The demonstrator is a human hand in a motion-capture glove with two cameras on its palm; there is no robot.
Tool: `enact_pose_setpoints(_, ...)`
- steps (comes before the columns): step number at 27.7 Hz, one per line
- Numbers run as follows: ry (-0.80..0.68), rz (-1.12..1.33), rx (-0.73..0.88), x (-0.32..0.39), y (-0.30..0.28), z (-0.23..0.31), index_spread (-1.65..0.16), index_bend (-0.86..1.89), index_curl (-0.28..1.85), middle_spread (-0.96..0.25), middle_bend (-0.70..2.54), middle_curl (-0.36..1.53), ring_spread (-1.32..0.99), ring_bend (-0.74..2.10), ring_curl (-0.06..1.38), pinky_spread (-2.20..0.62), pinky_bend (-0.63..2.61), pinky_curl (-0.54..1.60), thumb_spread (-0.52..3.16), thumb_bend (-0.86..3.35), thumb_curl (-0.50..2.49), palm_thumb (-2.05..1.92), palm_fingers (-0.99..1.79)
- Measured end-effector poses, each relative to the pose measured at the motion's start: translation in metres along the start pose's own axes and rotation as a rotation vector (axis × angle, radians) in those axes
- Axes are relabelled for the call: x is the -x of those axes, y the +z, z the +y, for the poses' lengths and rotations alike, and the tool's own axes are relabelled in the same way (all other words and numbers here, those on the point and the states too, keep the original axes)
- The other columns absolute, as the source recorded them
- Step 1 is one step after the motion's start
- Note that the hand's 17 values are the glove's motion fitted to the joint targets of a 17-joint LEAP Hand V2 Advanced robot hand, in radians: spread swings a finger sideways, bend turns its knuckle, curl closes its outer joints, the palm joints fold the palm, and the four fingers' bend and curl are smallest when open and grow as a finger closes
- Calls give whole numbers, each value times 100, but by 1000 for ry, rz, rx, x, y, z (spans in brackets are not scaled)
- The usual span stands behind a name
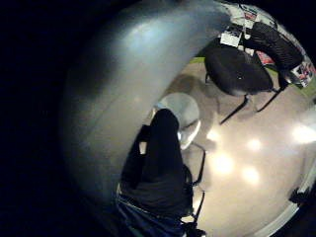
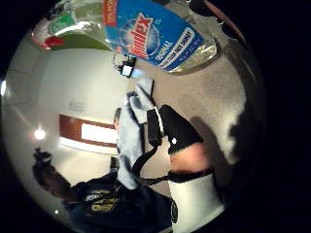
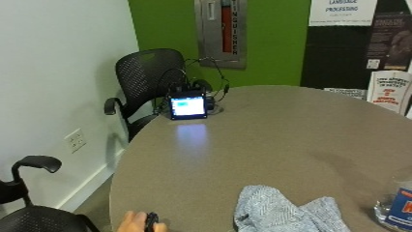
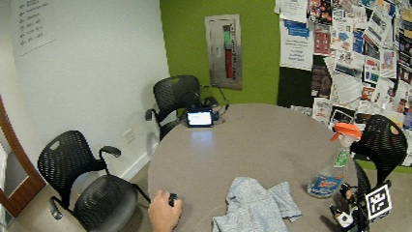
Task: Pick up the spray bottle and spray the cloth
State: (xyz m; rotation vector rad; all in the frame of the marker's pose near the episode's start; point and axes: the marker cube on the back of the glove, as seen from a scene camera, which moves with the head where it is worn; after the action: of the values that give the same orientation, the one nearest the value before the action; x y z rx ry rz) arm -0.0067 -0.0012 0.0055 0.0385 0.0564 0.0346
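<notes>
The person wears a dark top with yellow lettering across the chest and blue jeans. The right hand is covered by a black glove, with black straps and a white plastic piece fastened at the palm. The other hand is bare.

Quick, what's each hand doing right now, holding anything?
Gloved right hand: beside the spray bottle, not holding it; open or closed cannot be told.
Bare left hand: resting at the table edge, holding a small black object.
</notes>
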Motion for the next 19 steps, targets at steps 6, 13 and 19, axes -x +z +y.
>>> enact_pose_setpoints(6,26,136,-70,15,10,-5,-29,19,14,-2,42,16,-5,41,15,16,16,9,72,25,13,44,55)
enact_pose_setpoints(13,121,286,-3,18,16,-11,-34,30,25,-1,33,19,-4,25,16,17,17,14,96,20,17,43,39)
enact_pose_setpoints(19,176,420,80,28,19,-15,-36,36,29,-1,23,19,-4,18,15,18,18,16,106,12,19,36,30)
